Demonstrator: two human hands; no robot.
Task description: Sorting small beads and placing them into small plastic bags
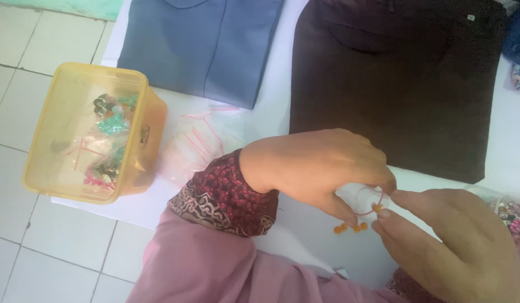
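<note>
My left hand [321, 168] reaches in from a pink sleeve with a dark red patterned cuff and pinches a small clear plastic bag [363, 197] with a red strip along its mouth. My right hand [450, 241] meets it from the lower right, fingertips on the same bag's edge. An orange bead [376, 208] sits at the bag's mouth between the fingers. Three more small orange beads [349, 228] lie on the white sheet just below my left fingers.
A yellow plastic tub [94, 132] on the left holds several bags of coloured beads. Loose clear bags [198, 143] lie beside it. A folded blue garment [204, 47] and a dark brown one [394, 78] lie behind. More beads [512, 216] sit at the right edge.
</note>
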